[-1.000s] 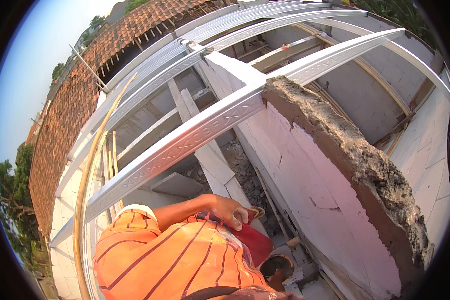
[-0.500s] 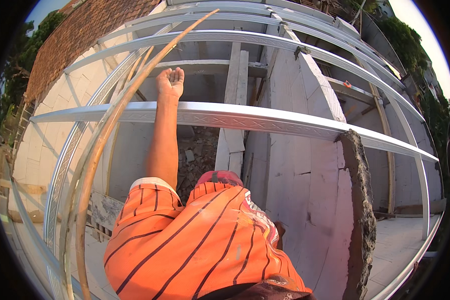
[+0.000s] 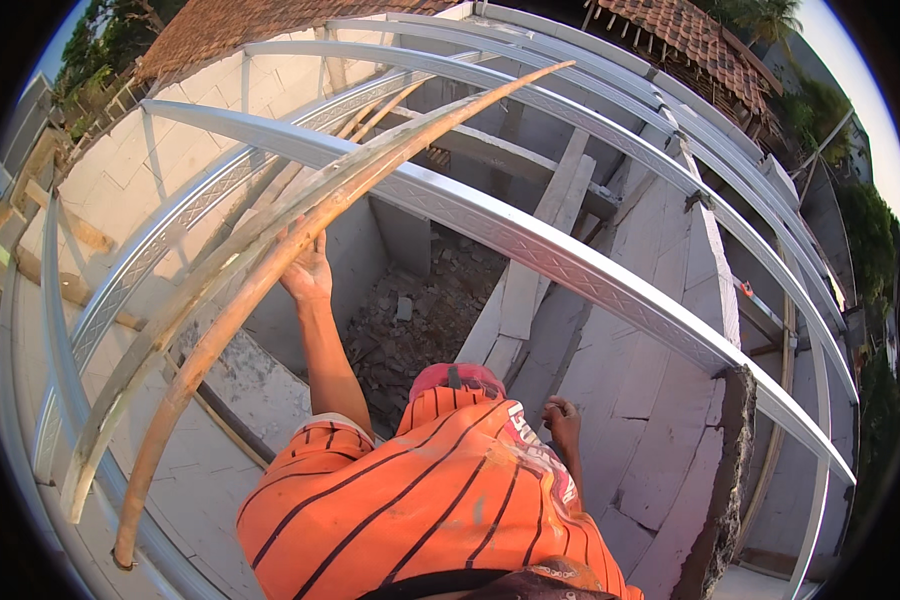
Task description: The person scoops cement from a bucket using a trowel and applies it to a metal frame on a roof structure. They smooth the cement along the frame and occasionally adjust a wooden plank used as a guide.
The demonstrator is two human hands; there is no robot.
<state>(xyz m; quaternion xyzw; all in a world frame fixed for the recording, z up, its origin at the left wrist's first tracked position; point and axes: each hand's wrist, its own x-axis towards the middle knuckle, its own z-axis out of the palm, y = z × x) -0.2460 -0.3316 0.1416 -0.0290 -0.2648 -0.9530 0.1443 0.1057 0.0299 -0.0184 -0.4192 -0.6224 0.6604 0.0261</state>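
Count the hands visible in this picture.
2: the left hand, partly hidden by the brown wooden pole, and the right hand beside the orange striped shirt. No others show.

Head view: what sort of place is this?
Probably a building site, seen from roof level: metal beams with no roofing on them, bare block walls, rubble below.

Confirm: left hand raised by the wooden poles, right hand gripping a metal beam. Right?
Not quite: the right hand isn't on a metal beam. The head view shows it lower down, beside the orange striped shirt. The left hand is indeed raised by the wooden poles.
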